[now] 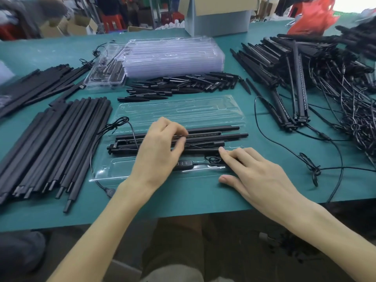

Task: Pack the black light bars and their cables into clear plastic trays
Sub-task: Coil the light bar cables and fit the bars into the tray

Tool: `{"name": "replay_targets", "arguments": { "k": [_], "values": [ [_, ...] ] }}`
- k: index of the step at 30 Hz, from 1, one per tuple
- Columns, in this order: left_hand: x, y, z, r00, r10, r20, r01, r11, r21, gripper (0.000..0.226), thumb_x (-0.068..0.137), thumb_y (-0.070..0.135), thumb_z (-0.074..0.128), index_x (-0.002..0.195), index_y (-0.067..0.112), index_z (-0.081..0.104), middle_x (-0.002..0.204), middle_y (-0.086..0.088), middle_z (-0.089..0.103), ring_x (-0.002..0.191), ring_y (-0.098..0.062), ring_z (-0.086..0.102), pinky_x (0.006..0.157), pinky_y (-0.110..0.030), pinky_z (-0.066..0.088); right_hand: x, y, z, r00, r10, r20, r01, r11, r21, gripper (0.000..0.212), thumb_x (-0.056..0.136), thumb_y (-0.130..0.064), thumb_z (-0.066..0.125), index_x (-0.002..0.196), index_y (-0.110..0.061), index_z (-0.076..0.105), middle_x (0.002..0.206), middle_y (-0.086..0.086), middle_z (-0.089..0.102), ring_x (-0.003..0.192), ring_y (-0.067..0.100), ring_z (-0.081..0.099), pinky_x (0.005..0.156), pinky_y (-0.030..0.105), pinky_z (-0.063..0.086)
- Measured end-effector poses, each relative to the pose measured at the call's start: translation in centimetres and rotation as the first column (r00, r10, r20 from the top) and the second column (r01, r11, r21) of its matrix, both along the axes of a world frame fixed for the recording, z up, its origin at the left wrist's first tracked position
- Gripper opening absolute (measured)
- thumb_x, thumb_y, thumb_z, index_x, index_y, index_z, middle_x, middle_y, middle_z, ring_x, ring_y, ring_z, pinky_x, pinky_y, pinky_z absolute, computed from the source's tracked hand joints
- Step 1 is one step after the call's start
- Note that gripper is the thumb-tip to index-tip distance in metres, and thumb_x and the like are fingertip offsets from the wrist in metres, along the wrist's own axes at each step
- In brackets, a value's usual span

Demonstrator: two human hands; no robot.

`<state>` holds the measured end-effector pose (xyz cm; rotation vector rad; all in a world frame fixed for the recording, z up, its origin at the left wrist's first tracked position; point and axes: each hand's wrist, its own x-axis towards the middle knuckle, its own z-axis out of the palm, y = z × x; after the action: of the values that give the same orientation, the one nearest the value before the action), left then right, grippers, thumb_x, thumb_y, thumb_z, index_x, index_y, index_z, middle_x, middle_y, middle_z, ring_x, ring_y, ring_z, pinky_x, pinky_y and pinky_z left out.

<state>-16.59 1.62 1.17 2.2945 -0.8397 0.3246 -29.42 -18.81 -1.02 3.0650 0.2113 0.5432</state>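
Tray lies open flat on the desk right in front of me, and I'm in the seating step. The light bars lie side by side across its middle, running nine to three o'clock. My left hand is on top of them, fingers and thumb curled in, pinching one of the bars where a thin wire crosses it. My right hand is at four o'clock of the tray, fingers straight and flat, pressing the cable down into the near channel, just beside the inline controller.

Not all tidy, though. A loop of cable sticks out past the tray at ten o'clock, and the USB plug hangs off the edge at seven o'clock.

By my reckoning the next move is gathering that slack: coil the loop, bring the plug inside, and press everything below the rim so the lid half at twelve o'clock can fold over. That thin wire looks springy, so I expect to hold it down while closing.
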Motion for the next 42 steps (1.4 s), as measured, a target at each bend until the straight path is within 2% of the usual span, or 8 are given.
{"name": "replay_targets", "arguments": {
  "k": [3, 8, 12, 21, 25, 32, 37, 42],
  "values": [
    [0.0, 1.6, -0.8, 0.994, 0.083, 0.075, -0.095, 0.982, 0.166, 0.019, 0.099, 0.022, 0.061, 0.112, 0.012, 0.068, 0.106, 0.001, 0.058, 0.106, -0.018, 0.053, 0.098, -0.036, 0.045, 0.0, 0.1, 0.1, 1.000, 0.009, 0.015, -0.008, 0.999, -0.034, 0.067, 0.100, -0.053, 0.032, 0.142, -0.006, 0.054, 0.110, -0.004, 0.062, 0.106, 0.016, 0.060, 0.075, 0.025, 0.053],
    [-0.9, 2.7, -1.5, 0.982, 0.045, 0.182, -0.083, 0.974, 0.210, 0.027, 0.101, 0.022, 0.057, 0.118, 0.008, 0.073, 0.105, -0.002, 0.056, 0.101, -0.021, 0.051, 0.089, -0.037, 0.049, -0.1, 0.2, 0.0, 1.000, 0.004, 0.021, -0.003, 0.999, -0.047, 0.067, 0.100, -0.053, 0.032, 0.142, -0.005, 0.053, 0.110, -0.002, 0.062, 0.106, 0.017, 0.060, 0.075, 0.027, 0.054],
    [-0.8, 2.9, -1.3, 0.989, -0.016, 0.149, -0.019, 0.974, 0.226, 0.033, 0.102, 0.033, 0.052, 0.113, 0.012, 0.075, 0.096, 0.003, 0.054, 0.092, -0.019, 0.049, 0.083, -0.040, 0.049, 0.0, 0.2, -0.2, 0.999, -0.007, 0.041, 0.009, 0.999, -0.049, 0.066, 0.100, -0.052, 0.033, 0.141, -0.004, 0.054, 0.109, -0.001, 0.062, 0.104, 0.018, 0.060, 0.072, 0.028, 0.054],
    [-0.4, 2.9, -1.6, 0.998, -0.055, 0.020, 0.054, 0.996, 0.071, 0.018, 0.099, 0.027, 0.061, 0.113, 0.026, 0.073, 0.103, 0.012, 0.059, 0.103, -0.013, 0.051, 0.094, -0.044, 0.044, 0.1, 0.3, -0.3, 0.998, -0.022, 0.060, 0.025, 0.999, -0.047, 0.065, 0.100, -0.051, 0.033, 0.141, -0.006, 0.054, 0.109, -0.002, 0.062, 0.104, 0.017, 0.059, 0.071, 0.027, 0.053],
    [0.0, 2.8, -1.4, 0.998, -0.064, 0.016, 0.061, 0.989, 0.138, 0.017, 0.101, 0.027, 0.058, 0.112, 0.028, 0.071, 0.104, 0.013, 0.058, 0.105, -0.013, 0.049, 0.096, -0.042, 0.040, 0.2, 0.3, -0.2, 0.998, -0.042, 0.055, 0.044, 0.998, -0.033, 0.061, 0.099, -0.051, 0.044, 0.140, -0.008, 0.055, 0.109, -0.004, 0.062, 0.103, 0.016, 0.058, 0.069, 0.026, 0.052],
    [-0.2, 1.5, -1.4, 0.997, -0.081, 0.002, 0.078, 0.967, 0.242, 0.029, 0.105, 0.026, 0.048, 0.124, 0.041, 0.064, 0.108, 0.013, 0.050, 0.107, -0.011, 0.041, 0.097, -0.037, 0.026, 0.6, 0.6, -0.1, 0.997, -0.060, 0.038, 0.061, 0.997, -0.036, 0.063, 0.095, -0.053, 0.043, 0.145, -0.015, 0.051, 0.102, -0.006, 0.057, 0.094, 0.018, 0.058, 0.065, 0.026, 0.049],
    [-0.7, 0.2, -1.4, 0.987, -0.154, 0.042, 0.137, 0.953, 0.270, 0.037, 0.103, 0.014, 0.051, 0.134, 0.031, 0.063, 0.113, 0.007, 0.053, 0.106, -0.017, 0.044, 0.097, -0.039, 0.031, 0.7, 0.7, 0.0, 0.996, -0.083, 0.022, 0.083, 0.996, -0.018, 0.064, 0.095, -0.055, 0.043, 0.145, -0.016, 0.050, 0.103, -0.006, 0.057, 0.096, 0.018, 0.057, 0.068, 0.028, 0.050],
    [-1.0, -0.8, -1.4, 0.983, -0.152, 0.100, 0.133, 0.975, 0.180, 0.024, 0.101, 0.020, 0.057, 0.122, 0.019, 0.069, 0.098, 0.003, 0.054, 0.094, -0.018, 0.050, 0.086, -0.042, 0.044, 0.6, 0.9, 0.1, 0.994, -0.107, 0.007, 0.107, 0.994, 0.005, 0.065, 0.095, -0.055, 0.044, 0.144, -0.014, 0.051, 0.105, -0.004, 0.059, 0.097, 0.020, 0.059, 0.069, 0.028, 0.051]
  ]
}}
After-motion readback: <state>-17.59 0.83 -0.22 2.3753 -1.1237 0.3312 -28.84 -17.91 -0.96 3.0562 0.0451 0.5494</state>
